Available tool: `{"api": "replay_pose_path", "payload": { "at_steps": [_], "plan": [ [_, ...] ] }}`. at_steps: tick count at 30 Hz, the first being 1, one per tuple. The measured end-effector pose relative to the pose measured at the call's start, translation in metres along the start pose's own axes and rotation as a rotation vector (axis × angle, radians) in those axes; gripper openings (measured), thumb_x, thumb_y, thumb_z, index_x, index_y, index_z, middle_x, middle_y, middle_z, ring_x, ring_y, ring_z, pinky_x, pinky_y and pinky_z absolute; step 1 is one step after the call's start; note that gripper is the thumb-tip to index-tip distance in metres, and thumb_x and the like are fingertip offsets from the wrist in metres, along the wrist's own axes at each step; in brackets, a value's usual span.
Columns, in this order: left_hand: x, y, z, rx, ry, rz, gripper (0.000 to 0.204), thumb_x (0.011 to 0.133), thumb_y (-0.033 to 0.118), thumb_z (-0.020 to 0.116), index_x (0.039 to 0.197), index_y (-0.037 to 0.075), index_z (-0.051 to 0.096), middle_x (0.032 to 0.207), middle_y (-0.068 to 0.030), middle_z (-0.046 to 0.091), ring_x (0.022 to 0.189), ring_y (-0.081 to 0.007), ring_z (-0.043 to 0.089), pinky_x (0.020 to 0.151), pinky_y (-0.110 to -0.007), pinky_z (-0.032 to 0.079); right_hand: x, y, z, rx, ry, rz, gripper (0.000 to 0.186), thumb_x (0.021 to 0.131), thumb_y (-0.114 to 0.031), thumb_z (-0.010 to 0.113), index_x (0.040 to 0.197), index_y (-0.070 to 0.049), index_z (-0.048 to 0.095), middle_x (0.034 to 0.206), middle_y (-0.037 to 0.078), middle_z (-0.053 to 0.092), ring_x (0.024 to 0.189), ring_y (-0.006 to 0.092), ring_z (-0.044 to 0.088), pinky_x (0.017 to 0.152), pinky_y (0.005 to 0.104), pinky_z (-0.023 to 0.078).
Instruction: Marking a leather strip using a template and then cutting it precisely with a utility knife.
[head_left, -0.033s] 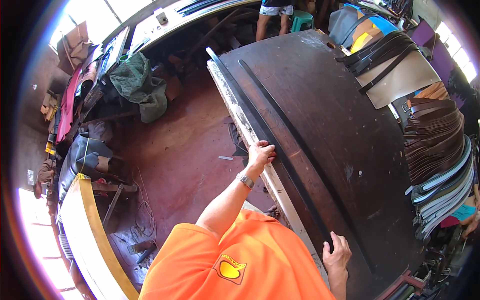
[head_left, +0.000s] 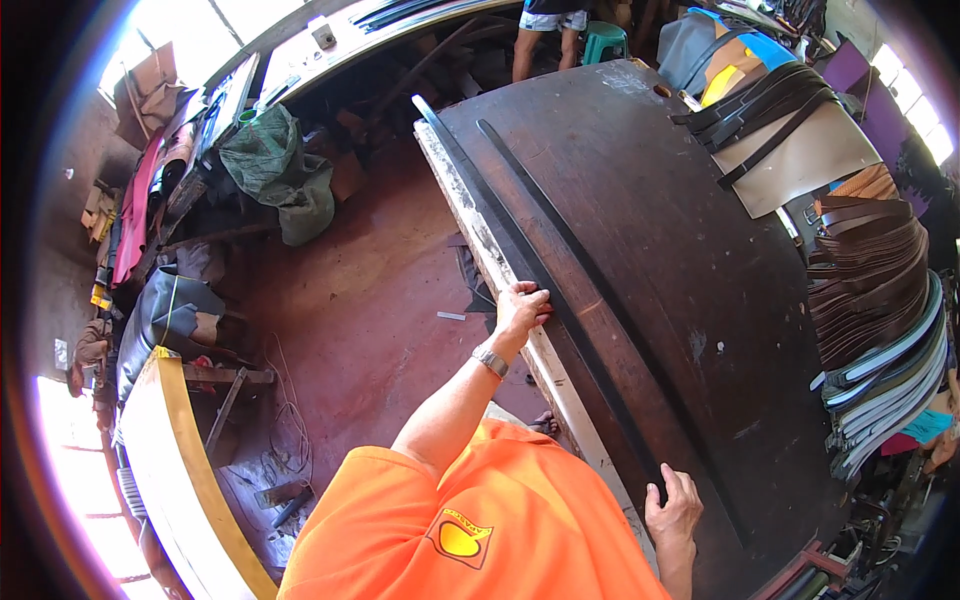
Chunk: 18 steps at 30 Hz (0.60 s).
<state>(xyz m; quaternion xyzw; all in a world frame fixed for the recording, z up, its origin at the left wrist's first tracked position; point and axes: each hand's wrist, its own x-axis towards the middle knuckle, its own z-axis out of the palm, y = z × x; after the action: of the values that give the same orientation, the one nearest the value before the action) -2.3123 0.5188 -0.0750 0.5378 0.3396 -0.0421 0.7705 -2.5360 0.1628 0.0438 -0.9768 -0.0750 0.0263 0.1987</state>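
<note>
Head view: stacked belts (head_left: 870, 300) (perhaps leather) crowd table (head_left: 680, 300) beyond strip (head_left: 560, 310).

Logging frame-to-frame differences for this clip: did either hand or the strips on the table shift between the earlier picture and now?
Nothing visibly changed. The left hand rests on the long dark leather strip at the edge of the brown table, and the right hand presses the same strip nearer the person's body. The second strip lies beside it, untouched.
</note>
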Motion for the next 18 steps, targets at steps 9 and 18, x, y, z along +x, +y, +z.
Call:
{"api": "replay_pose_path", "payload": {
  "at_steps": [9, 18],
  "plan": [
    [-0.027, -0.015, 0.006, 0.203, -0.038, 0.072, 0.041, 0.088, 0.012, 0.072, 0.12, -0.003, 0.053, 0.089, -0.0117, 0.069, 0.073, -0.0173, 0.071, 0.059, -0.028, 0.057, -0.031, 0.017, 0.003, 0.003, -0.12, 0.124, 0.042, 0.076, -0.012, 0.073, 0.116, -0.003, 0.067, 0.104, 0.017, 0.067, 0.098, 0.0367, 0.065, 0.087, 0.0453, 0.052],
    [-0.053, -0.008, 0.003, 0.543, -0.067, 0.192, 0.038, 0.09, 0.019, 0.07, 0.116, -0.008, 0.06, 0.081, -0.0148, 0.074, 0.07, -0.0166, 0.074, 0.065, -0.028, 0.059, 0.046, -0.043, -0.017, 0.267, 0.039, -0.195, 0.036, 0.085, -0.007, 0.067, 0.12, -0.005, 0.067, 0.11, 0.013, 0.069, 0.102, 0.0345, 0.064, 0.096, 0.0478, 0.047]
  ]
}}
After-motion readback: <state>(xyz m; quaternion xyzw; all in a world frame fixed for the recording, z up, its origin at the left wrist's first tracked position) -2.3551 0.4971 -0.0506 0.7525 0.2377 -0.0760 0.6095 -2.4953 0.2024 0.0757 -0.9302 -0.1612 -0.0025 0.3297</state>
